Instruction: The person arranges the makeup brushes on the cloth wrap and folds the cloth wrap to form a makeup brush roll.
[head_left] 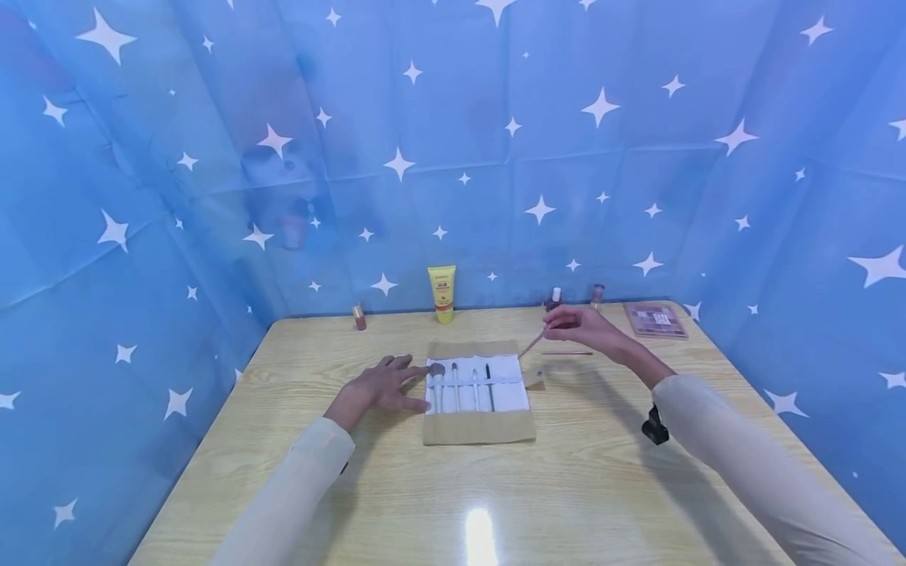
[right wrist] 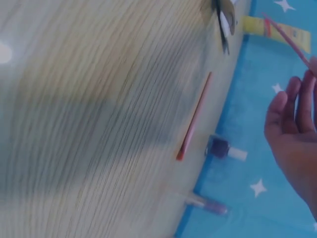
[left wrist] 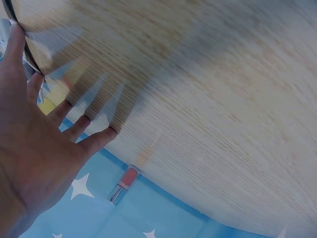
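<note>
An unfolded brush roll (head_left: 479, 430), tan outside and white inside, lies on the table with several makeup brushes under its strap, among them a fluffy one (head_left: 438, 385) and a thin black one (head_left: 490, 389). My left hand (head_left: 382, 387) touches the roll's left edge, fingers spread and fairly straight; the left wrist view shows the spread hand (left wrist: 44, 144) too. With its fingertips my right hand (head_left: 587, 328) pinches a slim pink makeup brush (head_left: 534, 341), tilted, its lower end by the roll's upper right corner. Another pink brush (right wrist: 195, 116) lies on the table below that hand.
Along the table's back edge stand a small lipstick-like tube (head_left: 359, 318), a yellow squeeze tube (head_left: 442, 295), a dark bottle with a white cap (right wrist: 220, 148) and a small purple-topped tube (head_left: 598, 294). An eyeshadow palette (head_left: 654, 321) lies at the back right corner. Blue starry cloth surrounds the table.
</note>
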Motion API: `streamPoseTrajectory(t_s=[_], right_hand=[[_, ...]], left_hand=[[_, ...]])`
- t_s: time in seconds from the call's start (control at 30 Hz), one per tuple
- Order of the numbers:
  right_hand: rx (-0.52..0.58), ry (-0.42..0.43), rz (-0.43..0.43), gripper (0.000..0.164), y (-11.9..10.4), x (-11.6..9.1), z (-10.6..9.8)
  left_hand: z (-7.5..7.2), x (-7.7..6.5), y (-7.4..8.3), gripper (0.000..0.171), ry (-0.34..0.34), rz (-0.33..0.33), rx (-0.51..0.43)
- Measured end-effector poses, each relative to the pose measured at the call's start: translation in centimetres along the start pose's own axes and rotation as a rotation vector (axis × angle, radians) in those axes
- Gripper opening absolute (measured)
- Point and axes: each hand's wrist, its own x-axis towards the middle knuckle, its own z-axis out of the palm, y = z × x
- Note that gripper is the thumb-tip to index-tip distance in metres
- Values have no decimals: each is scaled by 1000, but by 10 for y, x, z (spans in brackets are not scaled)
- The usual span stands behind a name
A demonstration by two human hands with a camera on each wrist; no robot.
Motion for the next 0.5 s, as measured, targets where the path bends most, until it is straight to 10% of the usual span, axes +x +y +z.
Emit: streamPoseTrajectory(t_s=[0.5], right_hand=[[55, -7, 9, 35, 1, 25, 21]], left_hand=[[0, 1, 0, 84, 0, -11, -1]])
